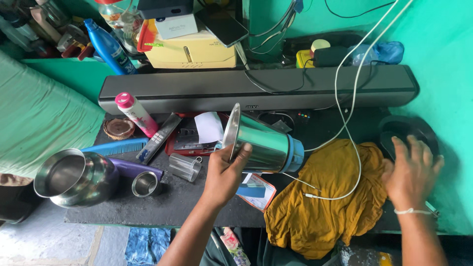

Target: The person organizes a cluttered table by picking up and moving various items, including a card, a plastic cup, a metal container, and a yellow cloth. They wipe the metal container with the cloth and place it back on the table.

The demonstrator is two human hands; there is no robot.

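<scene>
Centre of frame: left hand (224, 173) is gripping a steel mixer jar (261, 143) w/ blue base collar, fingers closed around the wall near the open rim, thumb on the near side. Jar is being held off the dark tabletop (182, 199), tipped on its side, mouth facing left of frame, base toward the right.

Right of frame: right hand (411, 170) is lying flat, fingers spread, holding nothing, over a dark round object (409, 129) at the table's right edge; whether it is pressing on it, cannot tell. Thin white band at the wrist.

Handling, judged: jar is rigid, thin-walled, prob. light when empty; polished steel is looking slippery, so a wrap round the body or the blue collar is giving surer purchase than the rim, which may be sharp-edged.

Packages/labels: pale yellow carton (192, 51) at upper centre w/ small white box (176, 25) on top; blue bottle (109, 47) upper left; pink-capped white spray can (135, 114) w/ pink print lying left of centre; red-edged printed card (256, 189) under the jar; small yellow tin (304, 58) upper right.

Also: mustard cloth (320, 197) lower right w/ white cable (352, 98) trailing over it; long grey soundbar (256, 87) across the back.
</scene>
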